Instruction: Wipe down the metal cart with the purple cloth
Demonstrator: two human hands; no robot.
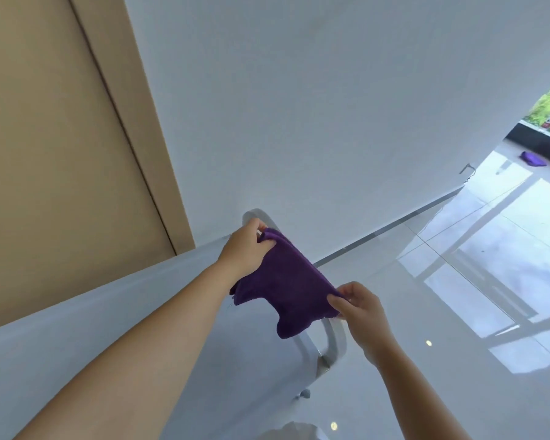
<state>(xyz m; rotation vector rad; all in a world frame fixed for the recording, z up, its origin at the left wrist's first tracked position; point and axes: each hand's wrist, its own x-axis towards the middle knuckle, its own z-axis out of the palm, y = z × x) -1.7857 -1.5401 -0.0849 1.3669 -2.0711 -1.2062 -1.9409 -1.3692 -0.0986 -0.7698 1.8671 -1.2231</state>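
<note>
Because it is stretched over the curved metal cart handle (332,338), the soft purple cloth (286,281) is pinched by left hand (246,246) and right hand (361,308), likely for wiping.

Deep purple cloth (286,281), silver-grey metal cart (77,328), beige door (45,154), white wall (299,106).

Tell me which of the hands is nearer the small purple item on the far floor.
Right. The right hand pinches the cloth end toward that purple item; the left hand grips the opposite end.
</note>
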